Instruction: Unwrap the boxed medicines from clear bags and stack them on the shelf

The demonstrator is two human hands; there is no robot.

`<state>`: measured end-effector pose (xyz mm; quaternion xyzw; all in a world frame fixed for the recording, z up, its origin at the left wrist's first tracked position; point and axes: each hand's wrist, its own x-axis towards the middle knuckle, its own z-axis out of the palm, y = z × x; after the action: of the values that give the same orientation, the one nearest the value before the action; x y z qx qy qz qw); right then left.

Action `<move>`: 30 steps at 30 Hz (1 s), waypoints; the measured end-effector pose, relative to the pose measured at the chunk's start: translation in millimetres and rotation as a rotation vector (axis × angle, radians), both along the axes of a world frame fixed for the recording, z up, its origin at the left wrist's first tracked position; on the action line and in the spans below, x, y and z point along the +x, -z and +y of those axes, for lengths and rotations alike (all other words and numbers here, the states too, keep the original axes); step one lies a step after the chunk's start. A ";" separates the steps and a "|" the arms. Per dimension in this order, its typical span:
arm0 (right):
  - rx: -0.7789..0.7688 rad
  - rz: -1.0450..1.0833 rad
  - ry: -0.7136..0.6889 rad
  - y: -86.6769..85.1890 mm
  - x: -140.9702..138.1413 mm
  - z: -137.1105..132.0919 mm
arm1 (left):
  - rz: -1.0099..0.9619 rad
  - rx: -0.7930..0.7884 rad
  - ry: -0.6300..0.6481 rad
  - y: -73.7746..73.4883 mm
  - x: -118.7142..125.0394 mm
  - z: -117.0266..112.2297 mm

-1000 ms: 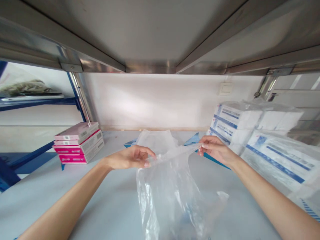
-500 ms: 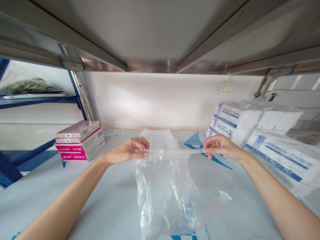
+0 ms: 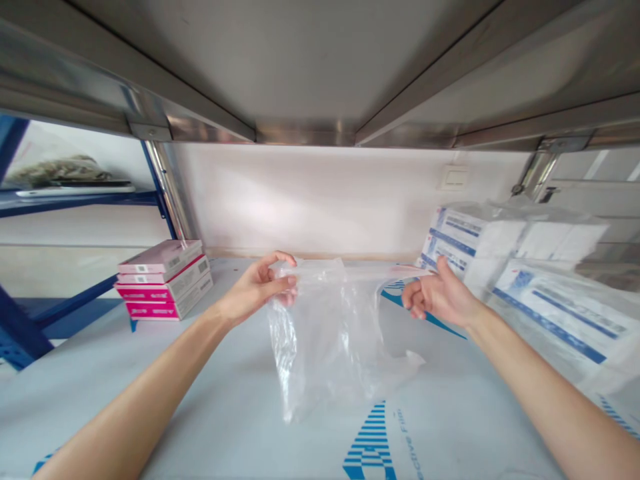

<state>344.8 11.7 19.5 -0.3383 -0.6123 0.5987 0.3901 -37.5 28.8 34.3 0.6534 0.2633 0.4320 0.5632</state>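
A clear plastic bag (image 3: pixel 325 333) hangs between my hands above the film-covered surface, its upper edge drawn out sideways. My left hand (image 3: pixel 267 285) grips the bag's upper left corner between thumb and fingers; part of those fingers shows through the plastic. The stretched edge runs across to my right hand (image 3: pixel 440 297), where it meets the hand near the raised thumb. The fingers of that hand are curled, and their exact hold on the edge is partly hidden. The bag's lower end dangles loose, with one corner sticking out to the right.
Pink and white boxes (image 3: pixel 163 283) are stacked at the left. Plastic-wrapped white and blue packs (image 3: pixel 555 310) stand at the right. A metal shelf (image 3: pixel 305 73) spans overhead, with a wall switch (image 3: pixel 454 177) behind. Blue shelving (image 3: pixel 90 198) rises on the far left.
Both hands and the bag have risen, and the bag's lower end has lifted off the printed film. My right thumb has moved up, away from its fingers.
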 end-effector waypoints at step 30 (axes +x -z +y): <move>0.081 -0.371 0.111 14.4 -11.4 5.6 | 0.238 -0.046 -0.162 34.8 25.0 2.5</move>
<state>333.5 17.3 5.1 -0.4601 -0.6777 0.4786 0.3162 -12.5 31.3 -0.5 0.6634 0.3899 0.3895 0.5061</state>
